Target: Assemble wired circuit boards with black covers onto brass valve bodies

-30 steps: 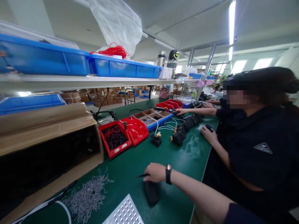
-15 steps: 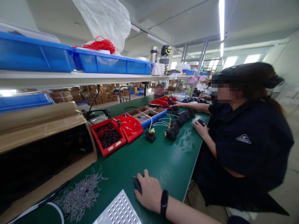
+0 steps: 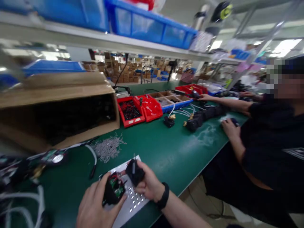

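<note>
While both parts sit side by side, we judge the step in hand to be fitting them together. Our left hand [image 3: 95,205], palm down, grips a black plastic housing with a green circuit board [image 3: 113,189]. Our right hand [image 3: 149,185], wrist bent inward, pinches a small black plastic block with a thin upright pin [image 3: 134,171]. Both are over the perforated grey metal plate [image 3: 135,201]. The next move calls for square alignment.

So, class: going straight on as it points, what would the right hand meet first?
Probably the pile of small metal pins beyond the perforated plate; the right hand, gripping a black part, points there, though depth is unclear.
</note>
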A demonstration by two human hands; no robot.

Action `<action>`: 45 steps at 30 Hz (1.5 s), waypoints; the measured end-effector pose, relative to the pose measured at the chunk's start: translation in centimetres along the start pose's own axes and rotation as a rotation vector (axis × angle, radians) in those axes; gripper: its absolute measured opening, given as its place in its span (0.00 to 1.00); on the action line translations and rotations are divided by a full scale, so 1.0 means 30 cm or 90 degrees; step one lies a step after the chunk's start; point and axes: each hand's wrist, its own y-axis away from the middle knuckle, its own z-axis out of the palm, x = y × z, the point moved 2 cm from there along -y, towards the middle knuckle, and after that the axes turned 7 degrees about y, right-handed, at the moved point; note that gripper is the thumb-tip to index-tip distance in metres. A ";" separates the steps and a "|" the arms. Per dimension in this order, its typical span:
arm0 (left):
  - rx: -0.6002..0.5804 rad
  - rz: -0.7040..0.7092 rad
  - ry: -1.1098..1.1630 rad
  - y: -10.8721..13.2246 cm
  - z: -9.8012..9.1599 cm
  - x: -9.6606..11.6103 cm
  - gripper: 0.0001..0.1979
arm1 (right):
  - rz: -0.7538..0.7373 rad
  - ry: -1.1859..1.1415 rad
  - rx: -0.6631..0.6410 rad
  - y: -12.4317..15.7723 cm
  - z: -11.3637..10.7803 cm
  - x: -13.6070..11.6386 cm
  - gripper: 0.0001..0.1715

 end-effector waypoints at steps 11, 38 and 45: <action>-0.130 -0.102 -0.064 0.027 0.013 0.037 0.34 | -0.109 0.328 0.050 -0.007 0.040 0.040 0.25; -0.171 -0.136 -0.032 -0.003 -0.037 0.029 0.37 | -0.244 0.768 -0.078 -0.013 0.091 -0.008 0.25; -0.104 -0.141 0.082 0.000 -0.017 0.007 0.37 | -0.326 1.009 0.011 -0.012 0.134 0.016 0.27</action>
